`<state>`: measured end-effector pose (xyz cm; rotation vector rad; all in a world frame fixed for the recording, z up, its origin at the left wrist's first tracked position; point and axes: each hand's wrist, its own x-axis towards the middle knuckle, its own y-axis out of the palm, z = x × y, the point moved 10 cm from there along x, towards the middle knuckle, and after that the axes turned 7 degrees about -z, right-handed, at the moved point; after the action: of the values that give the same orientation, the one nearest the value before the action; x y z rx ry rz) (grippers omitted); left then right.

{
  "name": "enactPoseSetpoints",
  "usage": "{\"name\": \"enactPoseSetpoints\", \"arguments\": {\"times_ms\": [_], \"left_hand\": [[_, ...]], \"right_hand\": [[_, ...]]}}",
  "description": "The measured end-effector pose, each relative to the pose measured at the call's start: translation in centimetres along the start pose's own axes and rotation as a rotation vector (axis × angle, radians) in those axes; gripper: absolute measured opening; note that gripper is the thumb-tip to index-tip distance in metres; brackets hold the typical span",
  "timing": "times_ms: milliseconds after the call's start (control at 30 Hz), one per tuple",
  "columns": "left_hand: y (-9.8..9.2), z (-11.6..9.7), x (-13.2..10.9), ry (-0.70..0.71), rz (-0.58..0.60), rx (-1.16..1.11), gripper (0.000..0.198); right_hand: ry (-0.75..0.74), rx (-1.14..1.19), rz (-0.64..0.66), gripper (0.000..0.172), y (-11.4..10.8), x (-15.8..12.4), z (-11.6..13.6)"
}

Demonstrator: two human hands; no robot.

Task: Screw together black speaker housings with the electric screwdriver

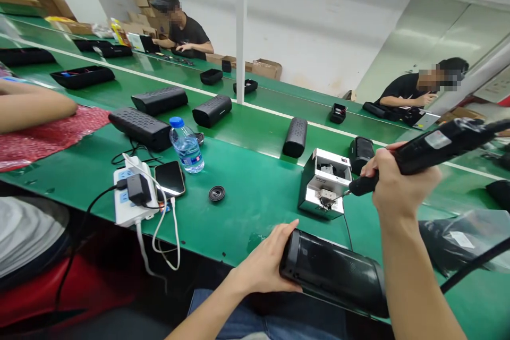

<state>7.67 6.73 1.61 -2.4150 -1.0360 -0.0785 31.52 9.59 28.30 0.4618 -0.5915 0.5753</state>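
Note:
My left hand (pixel 266 263) grips the left end of a black speaker housing (pixel 334 271), which lies lengthwise at the table's front edge. In my right hand (pixel 402 186) is a black electric screwdriver (pixel 438 143), held sideways with its tip pointing left. That tip meets the front of a small silver and black screw feeder (pixel 326 183); whether a screw sits on the bit is too small to tell. Part of the speaker housing's right end is hidden behind my right forearm.
A water bottle (pixel 186 146), a phone (pixel 170 178), a power strip (pixel 131 196) with cables and a loose round speaker driver (pixel 217 193) lie to the left. Several black housings stand along the green table (pixel 247 170). A plastic bag (pixel 466 239) lies right. Other people sit nearby.

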Motion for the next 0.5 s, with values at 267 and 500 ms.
{"name": "enactPoseSetpoints", "arguments": {"times_ms": [267, 500], "left_hand": [[-0.1, -0.3, 0.0, 0.010, -0.001, 0.000, 0.155], [-0.3, -0.6, 0.0, 0.032, -0.011, -0.005, 0.155]], "right_hand": [[0.005, -0.016, 0.006, 0.021, -0.5, -0.5, -0.3], [-0.092, 0.000, -0.041, 0.018, -0.5, 0.3, 1.0]]}}
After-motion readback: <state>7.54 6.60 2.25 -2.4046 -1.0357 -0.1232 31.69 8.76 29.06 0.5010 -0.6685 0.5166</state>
